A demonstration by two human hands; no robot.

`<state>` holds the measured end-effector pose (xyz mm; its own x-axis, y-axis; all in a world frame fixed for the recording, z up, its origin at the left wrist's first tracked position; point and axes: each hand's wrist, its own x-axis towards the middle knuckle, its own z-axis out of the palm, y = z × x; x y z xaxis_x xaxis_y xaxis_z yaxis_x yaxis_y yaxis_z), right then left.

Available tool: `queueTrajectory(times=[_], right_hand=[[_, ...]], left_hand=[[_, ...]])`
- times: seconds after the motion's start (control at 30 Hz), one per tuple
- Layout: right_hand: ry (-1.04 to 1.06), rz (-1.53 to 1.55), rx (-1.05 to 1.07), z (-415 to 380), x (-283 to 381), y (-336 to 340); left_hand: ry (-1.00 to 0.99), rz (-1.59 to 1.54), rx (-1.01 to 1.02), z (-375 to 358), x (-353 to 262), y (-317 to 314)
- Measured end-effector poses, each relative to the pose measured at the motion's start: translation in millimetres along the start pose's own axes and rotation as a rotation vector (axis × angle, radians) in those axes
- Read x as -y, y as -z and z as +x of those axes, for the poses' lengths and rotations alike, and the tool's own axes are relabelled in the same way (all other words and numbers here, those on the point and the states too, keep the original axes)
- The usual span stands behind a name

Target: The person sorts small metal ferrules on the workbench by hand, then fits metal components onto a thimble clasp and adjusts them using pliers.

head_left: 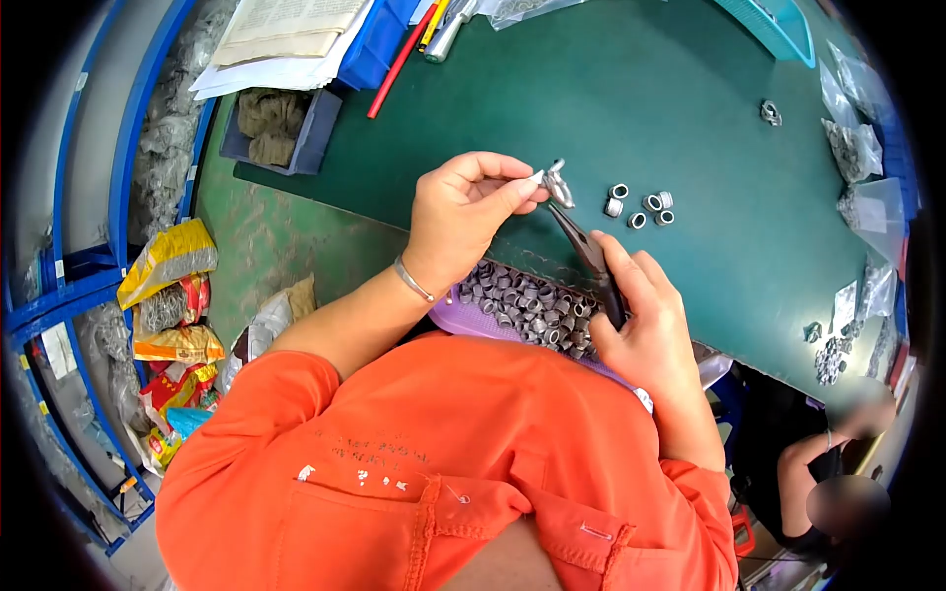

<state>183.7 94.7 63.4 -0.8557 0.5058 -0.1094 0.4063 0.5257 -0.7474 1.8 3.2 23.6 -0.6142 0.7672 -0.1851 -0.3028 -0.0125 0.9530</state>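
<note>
Between thumb and fingers, my left hand (471, 209) pinches a small white tag, with silvery metal rings (558, 185) at its end. My right hand (645, 313) is wrapped round dark-handled pliers (588, 251), whose tips are just below the rings; whether they touch I cannot tell. Several small metal collars (637, 221) lie on the green table mat (552, 89) to the right of the rings. Below my hands, at the table edge, a purple basket (473, 320) holds many grey metal collars (537, 305).
A grey bin with brown cloth (271, 128), papers (286, 30) and a red pen (402, 61) are at the upper left. A teal basket (778, 34) stands top right. Plastic bags (855, 148) and metal parts (833, 360) line the right edge. Another person's arm (800, 483) shows lower right.
</note>
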Motion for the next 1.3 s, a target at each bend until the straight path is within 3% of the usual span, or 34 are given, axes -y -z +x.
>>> queueTrajectory(times=[0.1,0.17,0.23,0.27,0.37,0.47,0.67,0.77,0.8,0.87,1.03,1.1,1.13,1.2,1.3], right_hand=[[-0.001,-0.043,-0.057,3,-2,-7],[0.027,-0.247,-0.124,6,-4,-9],[0.029,-0.296,-0.123,7,-5,-11],[0.033,-0.345,-0.123,7,-5,-11],[0.029,-0.380,-0.111,8,-5,-12],[0.080,-0.349,-0.145,11,-7,-16],[0.038,-0.241,-0.151,16,-8,-18],[0.081,-0.182,-0.181,17,-9,-15],[0.103,-0.143,-0.190,17,-9,-14],[0.138,-0.128,-0.192,17,-8,-11],[0.228,-0.117,-0.218,16,-10,-12],[0.188,-0.036,-0.221,14,-10,-14],[0.189,-0.035,-0.220,13,-9,-15],[0.201,0.090,-0.185,12,-9,-15],[0.245,0.133,-0.243,12,-4,-16]], left_hand=[[0.003,0.002,0.000,-2,-1,-3],[0.005,0.024,-0.006,-3,2,-4],[-0.292,0.238,-0.001,-2,11,-3],[-0.290,0.237,-0.002,-3,13,-4],[-0.611,0.559,-0.004,-1,16,-2],[-0.751,0.749,0.053,-7,8,-6],[-0.641,0.696,0.145,1,4,4],[-0.461,0.312,0.319,8,7,16],[-0.464,0.312,0.319,8,6,13],[-0.299,-0.123,0.176,4,1,3],[-0.320,0.182,0.245,6,-12,10],[-0.260,0.485,0.249,6,-19,14],[-0.259,0.485,0.248,9,-19,15],[-0.560,0.521,0.355,15,-20,16],[-0.481,0.333,0.466,16,-23,16]])
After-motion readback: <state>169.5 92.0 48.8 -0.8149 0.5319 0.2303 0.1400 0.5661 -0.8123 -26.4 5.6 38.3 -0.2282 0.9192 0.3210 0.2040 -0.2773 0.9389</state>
